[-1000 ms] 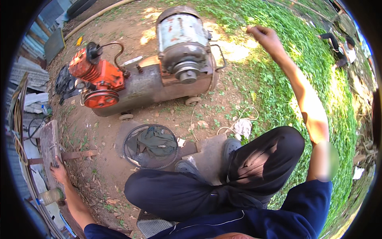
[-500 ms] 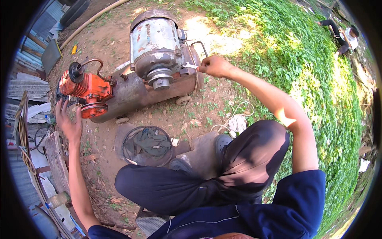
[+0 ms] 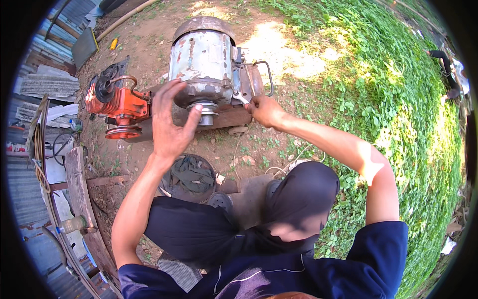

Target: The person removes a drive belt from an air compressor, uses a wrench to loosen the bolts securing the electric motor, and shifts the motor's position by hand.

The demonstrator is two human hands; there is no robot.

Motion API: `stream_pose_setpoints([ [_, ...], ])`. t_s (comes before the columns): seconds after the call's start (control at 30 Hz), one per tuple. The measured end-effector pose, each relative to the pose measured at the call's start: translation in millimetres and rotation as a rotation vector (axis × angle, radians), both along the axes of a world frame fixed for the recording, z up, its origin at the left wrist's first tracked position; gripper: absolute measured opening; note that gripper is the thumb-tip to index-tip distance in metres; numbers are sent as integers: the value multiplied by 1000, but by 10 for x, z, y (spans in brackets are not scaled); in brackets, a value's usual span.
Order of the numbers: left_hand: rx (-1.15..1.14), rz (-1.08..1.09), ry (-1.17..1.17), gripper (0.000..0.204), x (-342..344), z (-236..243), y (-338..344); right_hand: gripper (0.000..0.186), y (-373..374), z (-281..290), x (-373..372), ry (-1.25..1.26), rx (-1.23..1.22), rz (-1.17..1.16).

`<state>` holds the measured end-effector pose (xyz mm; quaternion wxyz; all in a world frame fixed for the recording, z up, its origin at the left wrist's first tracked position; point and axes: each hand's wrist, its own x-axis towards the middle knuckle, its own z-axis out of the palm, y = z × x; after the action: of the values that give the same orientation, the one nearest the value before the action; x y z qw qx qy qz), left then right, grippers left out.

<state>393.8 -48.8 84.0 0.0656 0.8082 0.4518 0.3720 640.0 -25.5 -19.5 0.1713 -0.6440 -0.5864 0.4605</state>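
Observation:
A worn grey electric motor with a metal pulley at its near end sits on a rusty compressor tank. My right hand is closed round the handle of a wrench, whose head meets the motor's lower right side by its base. My left hand is raised at the motor's near left, fingers spread and holding nothing. Whether it touches the motor cannot be told. Left of it stands an orange compressor pump with a grooved wheel.
Near my feet lies a round tray with dark cloth in it. A wooden plank and corrugated sheets line the left. Green plants cover the right, where another person is at the far edge.
My left hand has moved right, from beside the orange pump to the motor's near left. My right hand keeps the wrench at the motor's base. The view has shifted slightly.

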Motion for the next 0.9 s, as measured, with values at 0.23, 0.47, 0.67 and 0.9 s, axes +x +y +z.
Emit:
stream_pose_setpoints([
  [0.23,80,25,36,46,105,-253,20,28,-163,-191,-362,590,-246,-328],
  [0.47,322,67,-208,49,327,-737,152,41,-171,-61,-278,600,-451,-363],
  [0.67,484,78,-98,60,363,-920,170,45,-175,108,47,342,-409,-328],
  [0.9,463,103,-65,58,357,-939,158,29,-203,33,-3,467,-275,-443],
])
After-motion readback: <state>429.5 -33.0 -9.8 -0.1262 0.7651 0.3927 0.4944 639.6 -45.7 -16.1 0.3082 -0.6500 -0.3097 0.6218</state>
